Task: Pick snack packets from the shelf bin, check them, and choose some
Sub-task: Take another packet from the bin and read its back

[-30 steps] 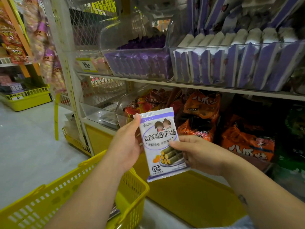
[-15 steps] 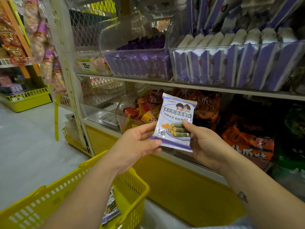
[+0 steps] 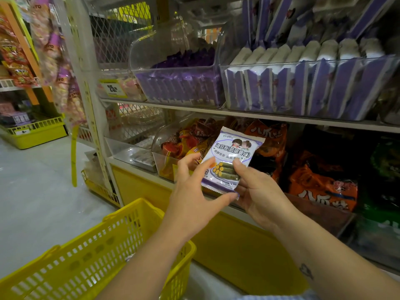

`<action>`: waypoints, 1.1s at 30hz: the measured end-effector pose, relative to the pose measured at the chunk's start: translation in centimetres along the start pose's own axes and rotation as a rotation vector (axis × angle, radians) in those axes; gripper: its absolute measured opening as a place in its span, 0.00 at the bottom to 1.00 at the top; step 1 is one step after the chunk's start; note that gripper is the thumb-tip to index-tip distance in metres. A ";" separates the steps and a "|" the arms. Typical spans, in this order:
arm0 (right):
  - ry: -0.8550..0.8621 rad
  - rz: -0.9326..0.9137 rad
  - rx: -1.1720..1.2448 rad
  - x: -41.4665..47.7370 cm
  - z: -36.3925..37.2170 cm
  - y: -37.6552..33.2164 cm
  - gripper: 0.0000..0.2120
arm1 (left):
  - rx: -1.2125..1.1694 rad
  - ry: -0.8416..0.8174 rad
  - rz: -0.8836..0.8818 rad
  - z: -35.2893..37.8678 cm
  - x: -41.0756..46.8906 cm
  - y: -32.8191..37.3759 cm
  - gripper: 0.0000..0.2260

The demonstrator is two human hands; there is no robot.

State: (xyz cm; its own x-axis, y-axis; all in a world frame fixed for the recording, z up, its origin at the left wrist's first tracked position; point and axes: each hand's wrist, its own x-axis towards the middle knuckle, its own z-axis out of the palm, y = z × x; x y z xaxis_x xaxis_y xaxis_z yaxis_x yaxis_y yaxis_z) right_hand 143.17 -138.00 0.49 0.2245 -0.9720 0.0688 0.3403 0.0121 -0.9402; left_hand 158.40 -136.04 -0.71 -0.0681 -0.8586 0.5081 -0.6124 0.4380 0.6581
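Observation:
A small purple and white snack packet (image 3: 231,156) with a picture of green rolls is held face up in front of the lower shelf. My right hand (image 3: 257,191) grips its lower right side, thumb on the front. My left hand (image 3: 194,191) pinches its lower left edge between thumb and fingers. Above, a clear shelf bin (image 3: 307,92) holds a row of several purple and white packets. Beside it on the left, another clear bin (image 3: 179,87) holds smaller purple packets.
A yellow shopping basket (image 3: 91,256) hangs under my left forearm. Orange snack bags (image 3: 320,182) and a clear bin of red and brown packets (image 3: 184,144) fill the lower shelf behind the packet. A yellow price tag (image 3: 112,88) sits on the upper shelf's left. Grey floor (image 3: 36,191) lies to the left.
The packet has moved up and away from me towards the lower shelf, tilting from upright to leaning right. My left hand shifted from its upper left edge to its lower left edge.

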 end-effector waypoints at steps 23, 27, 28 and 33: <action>0.027 -0.229 -0.336 0.4 -0.6 -0.4 0.21 | -0.867 -0.367 -0.329 -1.1 0.6 -0.6 0.18; 0.065 -0.383 -0.500 0.1 0.0 -0.3 0.27 | -0.790 -0.185 -0.288 -0.3 0.9 -0.9 0.20; 0.046 -0.414 -0.527 -0.1 0.2 -0.3 0.30 | -0.783 -0.163 -0.286 -0.2 0.9 -1.0 0.21; -0.106 -0.414 -0.607 -0.6 0.5 -0.8 0.38 | -0.927 -0.141 -0.333 -0.5 1.0 -1.3 0.18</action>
State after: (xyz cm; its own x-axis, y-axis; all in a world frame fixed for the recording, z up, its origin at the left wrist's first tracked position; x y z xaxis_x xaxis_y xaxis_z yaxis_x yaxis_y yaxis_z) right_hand 143.19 -137.28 1.36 0.2846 -0.8407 0.4607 -0.1417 -0.5121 -0.8471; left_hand 159.53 -137.35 -0.79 -0.1342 -0.9731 0.1871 0.2361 0.1519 0.9598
